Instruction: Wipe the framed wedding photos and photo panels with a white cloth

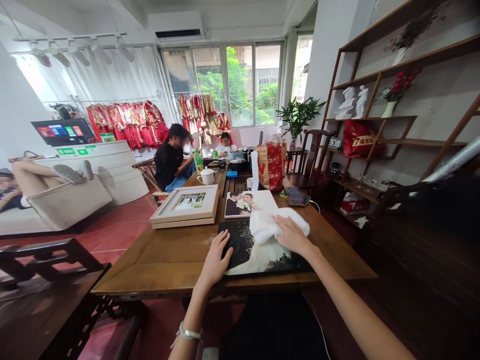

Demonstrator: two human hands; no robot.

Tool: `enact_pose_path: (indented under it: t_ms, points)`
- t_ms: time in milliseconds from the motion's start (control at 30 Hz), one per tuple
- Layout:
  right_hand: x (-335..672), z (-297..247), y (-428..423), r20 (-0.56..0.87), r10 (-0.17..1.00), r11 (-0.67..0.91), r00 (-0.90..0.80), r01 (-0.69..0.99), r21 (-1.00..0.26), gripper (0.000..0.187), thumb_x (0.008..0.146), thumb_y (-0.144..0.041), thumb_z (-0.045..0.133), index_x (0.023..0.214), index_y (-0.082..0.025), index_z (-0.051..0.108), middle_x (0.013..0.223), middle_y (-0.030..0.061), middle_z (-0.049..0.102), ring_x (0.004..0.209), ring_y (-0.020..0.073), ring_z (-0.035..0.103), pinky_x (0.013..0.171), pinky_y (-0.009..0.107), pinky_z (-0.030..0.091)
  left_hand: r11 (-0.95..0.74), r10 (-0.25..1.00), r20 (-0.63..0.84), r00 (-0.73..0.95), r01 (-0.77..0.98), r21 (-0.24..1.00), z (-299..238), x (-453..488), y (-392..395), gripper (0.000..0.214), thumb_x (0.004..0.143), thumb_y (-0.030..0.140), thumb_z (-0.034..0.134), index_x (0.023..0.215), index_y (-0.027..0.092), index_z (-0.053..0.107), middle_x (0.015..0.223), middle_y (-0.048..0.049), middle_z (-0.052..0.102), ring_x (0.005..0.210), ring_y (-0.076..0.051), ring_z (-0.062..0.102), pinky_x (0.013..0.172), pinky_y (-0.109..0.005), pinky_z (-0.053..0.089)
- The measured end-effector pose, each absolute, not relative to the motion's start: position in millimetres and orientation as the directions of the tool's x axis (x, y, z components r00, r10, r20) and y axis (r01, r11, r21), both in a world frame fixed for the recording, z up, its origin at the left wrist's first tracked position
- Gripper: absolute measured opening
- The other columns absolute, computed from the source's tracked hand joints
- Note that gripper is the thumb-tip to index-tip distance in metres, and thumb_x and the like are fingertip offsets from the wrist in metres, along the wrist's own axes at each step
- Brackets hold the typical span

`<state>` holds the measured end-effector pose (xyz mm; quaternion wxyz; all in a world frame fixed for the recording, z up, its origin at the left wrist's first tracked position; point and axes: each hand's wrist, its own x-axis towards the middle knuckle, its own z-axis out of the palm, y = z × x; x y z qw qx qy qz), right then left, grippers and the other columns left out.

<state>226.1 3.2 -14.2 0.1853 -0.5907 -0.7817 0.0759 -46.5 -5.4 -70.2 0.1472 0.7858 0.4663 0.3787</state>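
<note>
A dark photo panel (240,250) with a white gown printed on it lies flat near the front of the wooden table. My left hand (217,257) rests on its left edge, fingers stretched out and a bracelet on the wrist. Bunched under my right hand (292,235) is a thick white cloth (264,225), which the hand grips against the panel's upper right part. The cloth and my arm hide part of the picture. Just behind lies a lighter photo panel (258,200) showing a couple. To the left, white picture frames (161,215) are stacked.
Further back stand a lidded white teapot (206,176), a green bottle (198,162) and a red-and-tan paper bag (270,167). A phone (298,197) with a cable is at the right. Someone in black (170,162) sits at the table's left side. Wooden shelves (378,100) line the right.
</note>
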Motion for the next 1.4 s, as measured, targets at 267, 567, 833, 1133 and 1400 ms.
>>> enact_pose_path:
  t_ms: [267, 567, 833, 1133, 1400]
  points:
    - [238, -29, -126, 0.225, 0.905, 0.416, -0.361, 0.859, -0.297, 0.083, 0.054, -0.006, 0.041, 0.132, -0.033, 0.042, 0.145, -0.0036, 0.032, 0.134, 0.0206, 0.025, 0.111, 0.048, 0.012, -0.516, 0.853, 0.423, 0.306, 0.616, 0.596, -69, -48, -4, 0.043, 0.088, 0.030, 0.042, 0.129, 0.020, 0.045, 0.140, -0.0076, 0.039, 0.133, -0.021, 0.029, 0.110, -0.044, 0.023]
    - [238, -8, 0, 0.152, 0.979, 0.178, -0.138, 0.939, -0.295, 0.057, 0.071, -0.013, 0.045, 0.128, -0.013, 0.050, 0.140, 0.0116, 0.040, 0.132, 0.0260, 0.029, 0.108, 0.050, 0.016, -0.540, 0.839, 0.435, 0.328, 0.604, 0.586, -68, -48, -2, 0.042, 0.088, 0.031, 0.042, 0.129, 0.022, 0.045, 0.140, -0.0072, 0.039, 0.132, -0.022, 0.029, 0.109, -0.045, 0.025]
    - [194, -15, -67, 0.205, 0.921, 0.382, -0.332, 0.873, -0.304, 0.080, 0.056, -0.004, 0.045, 0.132, -0.030, 0.043, 0.145, 0.0018, 0.033, 0.135, 0.0231, 0.021, 0.109, 0.051, 0.007, -0.518, 0.855, 0.428, 0.295, 0.551, 0.654, -70, -50, 1, 0.043, 0.086, 0.030, 0.046, 0.128, 0.021, 0.046, 0.140, -0.0079, 0.040, 0.132, -0.021, 0.030, 0.110, -0.044, 0.021]
    - [253, -24, -71, 0.218, 0.946, 0.305, -0.240, 0.887, -0.347, 0.069, 0.061, -0.007, 0.042, 0.128, -0.025, 0.050, 0.140, 0.0028, 0.042, 0.132, 0.0219, 0.030, 0.110, 0.050, 0.014, -0.545, 0.838, 0.442, 0.320, 0.501, 0.672, -69, -32, -3, 0.043, 0.086, 0.025, 0.046, 0.128, 0.023, 0.045, 0.141, -0.0071, 0.038, 0.132, -0.020, 0.029, 0.110, -0.046, 0.021]
    - [200, -9, 8, 0.190, 0.961, 0.249, -0.200, 0.925, -0.286, 0.061, 0.070, -0.013, 0.050, 0.130, -0.021, 0.047, 0.142, 0.0098, 0.038, 0.132, 0.0287, 0.027, 0.105, 0.056, 0.013, -0.526, 0.846, 0.447, 0.290, 0.595, 0.608, -70, -29, 2, 0.039, 0.086, 0.024, 0.044, 0.125, 0.020, 0.050, 0.139, -0.0095, 0.040, 0.132, -0.024, 0.029, 0.108, -0.049, 0.023]
